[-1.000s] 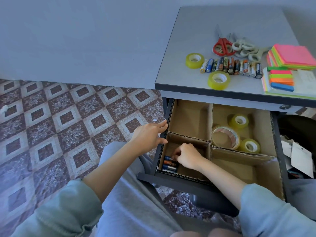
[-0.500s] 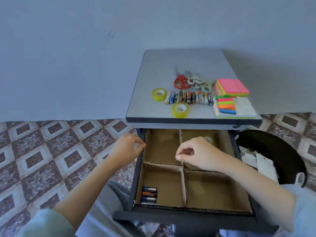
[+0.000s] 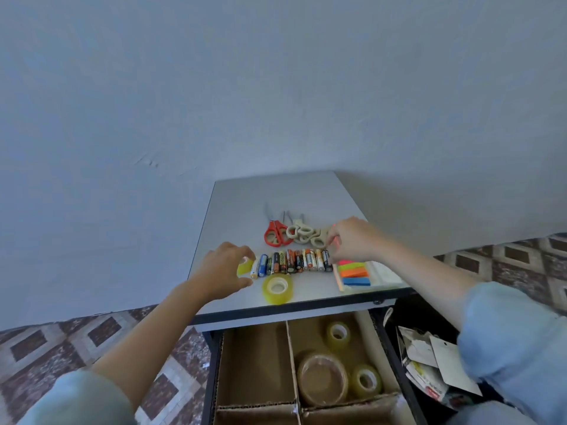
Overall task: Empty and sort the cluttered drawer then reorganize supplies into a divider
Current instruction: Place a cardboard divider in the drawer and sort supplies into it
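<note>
batteries (image 3: 291, 261) in a row on tabletop (image 3: 276, 194), between tape roll (image 3: 244, 267) and sticky notes (image 3: 354, 273) | left hand (image 3: 224, 265) cupped around tape roll, grip unclear | right hand (image 3: 352, 240) curled at row's other end, pinch unclear | risk: squeezed row buckles, batteries roll off the edge

Just left of battery row (image 3: 291, 261), small tape roll (image 3: 244, 268) mostly hidden behind left hand (image 3: 225, 266). Right of it, sticky notes (image 3: 353, 273) partly under right hand (image 3: 352, 240). Nearer than it, divider (image 3: 254, 363) cropped by bottom edge.
</note>
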The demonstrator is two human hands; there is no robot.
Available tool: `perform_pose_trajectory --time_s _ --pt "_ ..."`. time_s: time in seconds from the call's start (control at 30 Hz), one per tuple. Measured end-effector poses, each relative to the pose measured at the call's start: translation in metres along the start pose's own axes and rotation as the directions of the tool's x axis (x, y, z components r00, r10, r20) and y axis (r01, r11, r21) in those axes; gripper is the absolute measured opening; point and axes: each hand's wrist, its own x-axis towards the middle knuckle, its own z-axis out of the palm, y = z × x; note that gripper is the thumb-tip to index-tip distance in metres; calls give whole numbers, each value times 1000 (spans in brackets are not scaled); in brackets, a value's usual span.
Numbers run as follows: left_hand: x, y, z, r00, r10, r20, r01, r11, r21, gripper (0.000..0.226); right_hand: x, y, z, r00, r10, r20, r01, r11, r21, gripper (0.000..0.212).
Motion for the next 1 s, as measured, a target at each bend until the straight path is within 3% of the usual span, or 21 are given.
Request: perform_pose_trajectory --time_s 0.2,0.53,0.9,1.0 --pt "31 -2 11 993 22 116 -26 999 33 62 27 -9 15 987 4 159 22 986 -164 50" --pt "40 -4 19 996 64 59 -65 998 16 59 36 -14 19 992 9 124 21 970 -240 38" --pt "29 -10 7 997 78 -26 -79 996 -51 58 19 -10 -7 1000 17 10 -17 999 -28 53" --pt "23 -9 4 995 76 -63 -81 992 -93 56 11 -10 -9 999 7 -34 -3 994 112 49"
